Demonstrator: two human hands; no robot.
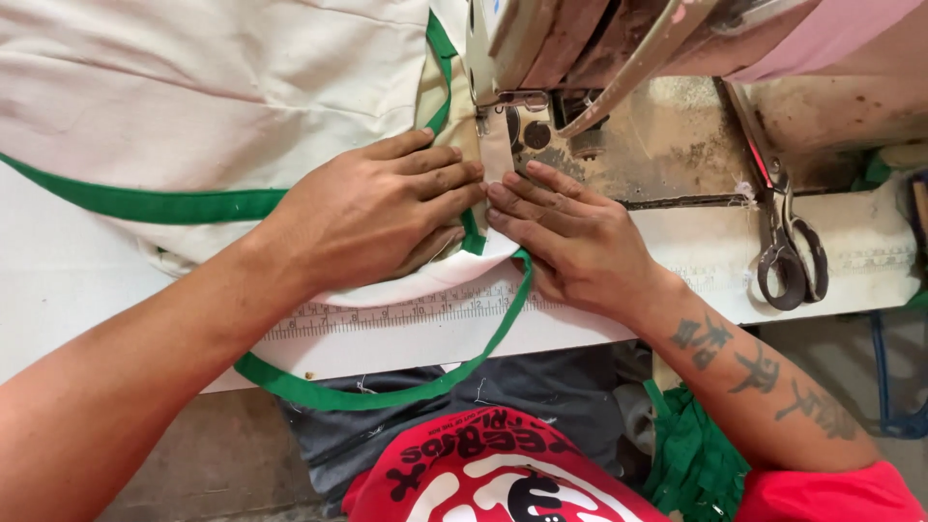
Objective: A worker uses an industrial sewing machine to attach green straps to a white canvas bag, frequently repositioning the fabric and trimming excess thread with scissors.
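A large cream canvas cloth (193, 87) with green edge binding (155, 205) lies on a white sewing table (58, 280). My left hand (377, 213) presses flat on the cloth's edge, fingers pointing right toward the presser foot (512, 106) of a worn sewing machine (580, 39). My right hand (580, 242) lies flat beside it, fingertips touching the cloth and binding just in front of the needle area. A loop of green binding (387, 391) hangs off the table's front edge. The needle itself is hidden.
Scissors (788, 246) with dark handles lie on the table at the right. A ruler strip (406, 311) is fixed along the table front. Green fabric pieces (696, 464) sit below the table by my lap. The machine bed (677, 145) is stained and dusty.
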